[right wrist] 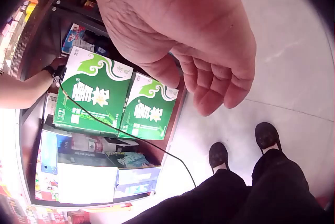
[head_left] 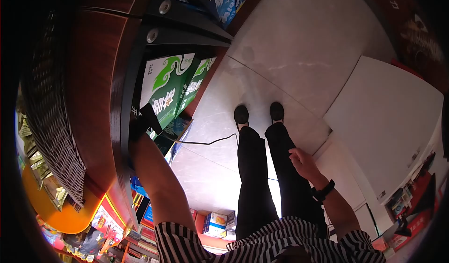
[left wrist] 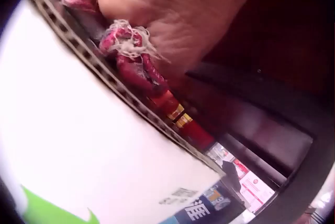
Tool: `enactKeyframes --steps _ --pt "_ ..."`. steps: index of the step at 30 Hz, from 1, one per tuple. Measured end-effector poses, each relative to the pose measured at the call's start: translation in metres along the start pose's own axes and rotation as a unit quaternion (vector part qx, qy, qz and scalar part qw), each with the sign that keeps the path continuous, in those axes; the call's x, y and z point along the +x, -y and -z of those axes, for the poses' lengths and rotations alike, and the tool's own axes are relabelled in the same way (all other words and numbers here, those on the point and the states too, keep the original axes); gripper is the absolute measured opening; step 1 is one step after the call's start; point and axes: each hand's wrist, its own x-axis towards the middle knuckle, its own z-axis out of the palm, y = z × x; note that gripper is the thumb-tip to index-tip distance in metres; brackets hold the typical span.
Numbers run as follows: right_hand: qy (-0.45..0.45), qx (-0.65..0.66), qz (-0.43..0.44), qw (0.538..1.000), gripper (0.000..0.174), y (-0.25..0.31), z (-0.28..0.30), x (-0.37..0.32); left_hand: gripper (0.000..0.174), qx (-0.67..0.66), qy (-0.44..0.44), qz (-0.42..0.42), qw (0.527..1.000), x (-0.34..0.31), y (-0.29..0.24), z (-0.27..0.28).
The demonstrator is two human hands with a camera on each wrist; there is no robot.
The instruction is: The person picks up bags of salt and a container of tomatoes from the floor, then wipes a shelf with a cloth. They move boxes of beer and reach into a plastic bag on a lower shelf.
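My left hand (left wrist: 167, 15) reaches into a dark wooden shelf, behind the top edge of a green-and-white printed carton (head_left: 161, 92). In the left wrist view its palm side is close to a crumpled red bundle (left wrist: 137, 72) with frayed white threads. Its fingers are out of sight, so I cannot tell whether they hold anything. A second matching carton (right wrist: 149, 106) stands beside the first. My right hand (head_left: 304, 164) hangs in front of my right leg, with a dark band at the wrist. Its fingers (right wrist: 209, 96) are loosely bent and hold nothing.
A wicker basket (head_left: 51, 99) lies on the wooden counter (head_left: 96, 66) at left. Blue boxes (head_left: 220, 3) fill the shelf farther up. A large white box (head_left: 388, 122) stands on the floor at right. A black cable (head_left: 210, 143) trails from the left wrist.
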Motion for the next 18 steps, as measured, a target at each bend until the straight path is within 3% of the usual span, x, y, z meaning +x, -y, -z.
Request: enactKeyframes --steps 2,4,10,11,12,13,15,17,18 --pt "-0.011 0.003 0.012 1.0 0.023 0.003 0.0 0.002 0.027 -0.024 0.0 0.024 0.999 -0.018 0.006 -0.001" --pt "-0.003 0.002 -0.006 1.0 0.022 0.002 -0.001 0.002 0.03 -0.048 0.0 0.044 0.998 -0.095 0.042 0.065" --pt "-0.018 0.023 0.02 0.999 0.02 0.0 0.003 -0.006 0.036 -0.122 0.012 0.074 0.99 -0.14 0.043 0.082" --pt "-0.021 0.028 0.024 0.999 0.02 0.003 0.007 -0.007 0.029 0.008 -0.02 -0.036 0.999 -0.149 0.045 0.081" --pt "-0.027 0.034 0.028 0.999 0.02 0.007 0.011 -0.009 0.024 0.139 -0.055 -0.146 0.978 -0.16 0.05 0.081" --pt "-0.032 0.038 0.033 0.998 0.02 0.01 0.017 -0.011 0.021 0.264 -0.091 -0.251 0.927 -0.172 0.053 0.078" --pt "-0.041 0.048 0.045 0.997 0.02 0.018 0.03 -0.015 0.028 0.485 -0.164 -0.434 0.742 -0.196 0.048 0.067" --pt "-0.059 0.067 0.061 0.994 0.02 0.022 0.042 -0.018 0.038 0.429 -0.004 -0.386 0.817 -0.242 0.03 0.033" --pt "-0.069 0.08 0.07 0.992 0.02 0.023 0.049 -0.021 0.038 0.297 0.066 -0.361 0.882 -0.273 0.012 0.007"
